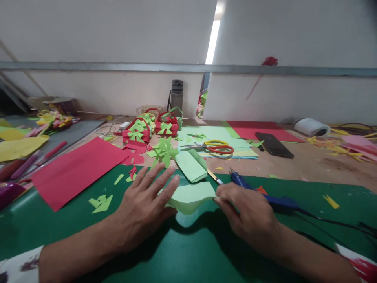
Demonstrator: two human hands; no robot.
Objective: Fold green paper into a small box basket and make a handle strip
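Note:
My left hand (145, 206) lies flat with fingers spread on the left part of a light green paper piece (193, 196) resting on the green mat (188, 251). The paper bulges upward in the middle. My right hand (249, 216) pinches the paper's right edge between thumb and fingers. A folded light green sheet (191, 165) lies just beyond the paper. Behind my right hand lies a blue glue gun (265, 196) with its cord running right.
A red paper sheet (76, 169) lies at left. Scissors (213, 146) rest on stacked sheets beyond. Red baskets with green paper flowers (147, 129), a grey bottle (177, 94), a black phone (273, 144), a tape roll (310, 126) and paper scraps surround.

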